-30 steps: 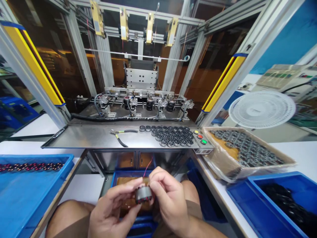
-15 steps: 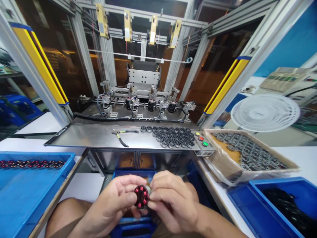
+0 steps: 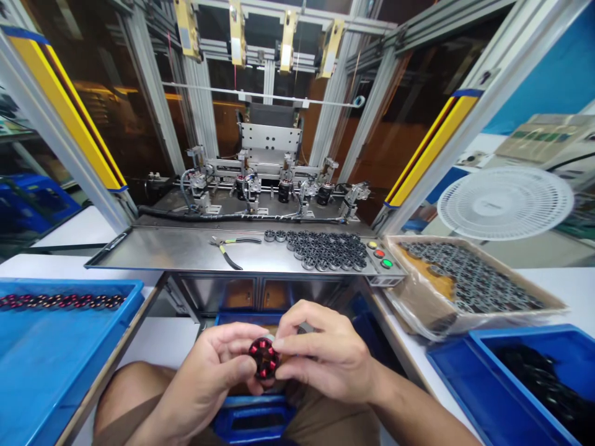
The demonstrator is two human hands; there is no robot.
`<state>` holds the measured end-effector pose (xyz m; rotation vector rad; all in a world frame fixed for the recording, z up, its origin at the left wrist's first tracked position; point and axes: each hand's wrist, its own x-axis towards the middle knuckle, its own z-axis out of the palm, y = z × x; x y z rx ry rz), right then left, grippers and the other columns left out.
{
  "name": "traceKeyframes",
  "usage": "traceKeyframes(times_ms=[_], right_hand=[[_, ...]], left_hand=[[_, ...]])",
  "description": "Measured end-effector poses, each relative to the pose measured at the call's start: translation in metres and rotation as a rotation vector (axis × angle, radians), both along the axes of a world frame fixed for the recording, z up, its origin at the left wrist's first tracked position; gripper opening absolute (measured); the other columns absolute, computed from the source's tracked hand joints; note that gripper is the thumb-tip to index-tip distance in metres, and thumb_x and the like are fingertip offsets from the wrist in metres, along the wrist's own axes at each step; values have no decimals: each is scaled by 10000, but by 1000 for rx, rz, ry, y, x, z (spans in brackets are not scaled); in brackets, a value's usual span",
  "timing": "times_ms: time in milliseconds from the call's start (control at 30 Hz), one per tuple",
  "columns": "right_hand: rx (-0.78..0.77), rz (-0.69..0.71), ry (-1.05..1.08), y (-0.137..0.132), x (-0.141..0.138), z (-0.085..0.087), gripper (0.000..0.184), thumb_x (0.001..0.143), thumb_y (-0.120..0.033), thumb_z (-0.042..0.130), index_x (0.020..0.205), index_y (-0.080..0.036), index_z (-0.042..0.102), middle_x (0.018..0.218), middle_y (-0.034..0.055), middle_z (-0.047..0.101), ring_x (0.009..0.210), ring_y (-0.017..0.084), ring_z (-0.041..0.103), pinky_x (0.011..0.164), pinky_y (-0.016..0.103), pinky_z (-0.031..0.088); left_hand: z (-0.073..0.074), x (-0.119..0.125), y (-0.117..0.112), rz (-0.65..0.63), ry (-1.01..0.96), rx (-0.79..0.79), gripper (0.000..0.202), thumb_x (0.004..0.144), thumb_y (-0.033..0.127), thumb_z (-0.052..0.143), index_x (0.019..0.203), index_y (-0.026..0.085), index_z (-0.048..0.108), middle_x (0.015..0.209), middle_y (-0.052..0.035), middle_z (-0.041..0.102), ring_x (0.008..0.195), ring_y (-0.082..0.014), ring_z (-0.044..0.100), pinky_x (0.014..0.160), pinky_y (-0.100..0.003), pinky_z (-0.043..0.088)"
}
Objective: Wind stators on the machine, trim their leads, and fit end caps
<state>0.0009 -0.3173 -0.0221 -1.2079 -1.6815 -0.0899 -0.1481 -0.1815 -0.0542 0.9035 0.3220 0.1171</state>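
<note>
Over my lap, both hands hold one small wound motor stator [image 3: 263,358], a dark ring with red copper coils, its face turned up at me. My left hand [image 3: 211,378] pinches it from the left with thumb and fingers. My right hand [image 3: 325,353] closes on it from the right, fingertips on its rim. Just below the hands sits a small blue bin [image 3: 253,418].
A steel shelf [image 3: 176,251] ahead carries pliers [image 3: 230,248], a cluster of bare grey stators [image 3: 325,251] and three coloured buttons [image 3: 380,254]. A blue tray [image 3: 56,359] with a row of wound stators lies left. A cardboard box [image 3: 465,279] of stators, a blue bin [image 3: 525,384] and a fan [image 3: 504,201] stand right.
The stator has been turned from side-on to face-up, showing its red coils. Both hands stay closed on it and have shifted only slightly.
</note>
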Motion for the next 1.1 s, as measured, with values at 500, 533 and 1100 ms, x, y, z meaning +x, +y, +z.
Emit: traceKeyframes(times_ms=[500, 533, 1100], right_hand=[[-34, -209, -75, 7, -16, 9, 129, 848, -39, 569, 873, -152, 624, 774, 68, 630, 693, 135, 635, 574, 204, 540], [-37, -167, -70, 9, -15, 11, 137, 851, -39, 559, 879, -157, 623, 770, 67, 632, 698, 137, 639, 589, 204, 550], [-54, -146, -174, 8, -19, 20, 96, 880, -79, 588, 924, -136, 650, 775, 74, 664, 723, 145, 617, 619, 254, 530]], left_hand=[[-6, -2, -5, 175, -508, -203, 472, 478, 166, 939, 857, 207, 660, 1336, -60, 600, 1098, -244, 659, 916, -324, 499], [-8, -1, -5, 191, -537, -230, 504, 500, 238, 938, 921, 228, 662, 1329, -63, 605, 1139, -259, 638, 938, -341, 485], [-17, -10, -2, -114, -350, -182, 368, 831, 216, 700, 1162, 212, 539, 885, -47, 739, 746, -160, 735, 624, -196, 544]])
